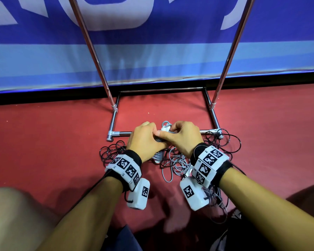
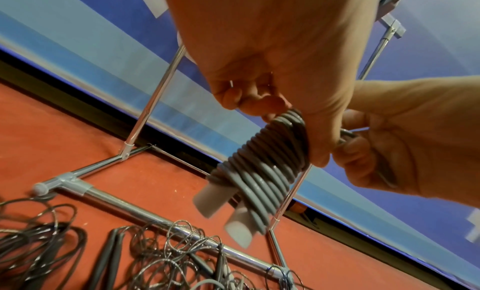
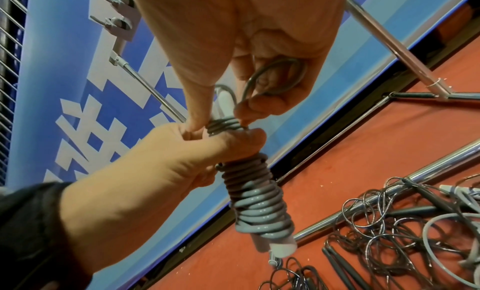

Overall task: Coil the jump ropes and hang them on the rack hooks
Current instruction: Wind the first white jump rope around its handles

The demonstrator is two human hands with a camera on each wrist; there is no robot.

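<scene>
A grey jump rope [image 2: 262,171] [image 3: 255,204] is wound tightly round its two white handles [image 2: 223,208] [image 3: 281,247] into a thick bundle. My left hand [image 1: 145,140] [image 3: 182,167] grips the bundle near its upper end. My right hand [image 1: 181,136] [image 3: 259,68] pinches the last loop of grey cord [image 3: 272,76] at the top of the bundle. Both hands hover over the front bar of the chrome rack base [image 1: 120,132]. The rack hooks [image 3: 114,21] show only in the right wrist view, high up.
Loose tangles of black rope [image 1: 112,151] [image 1: 223,140] and grey rope [image 1: 178,163] lie on the red floor by the rack base. Two chrome uprights [image 1: 94,55] [image 1: 230,51] rise before a blue banner wall. My knee [image 1: 16,214] is at the lower left.
</scene>
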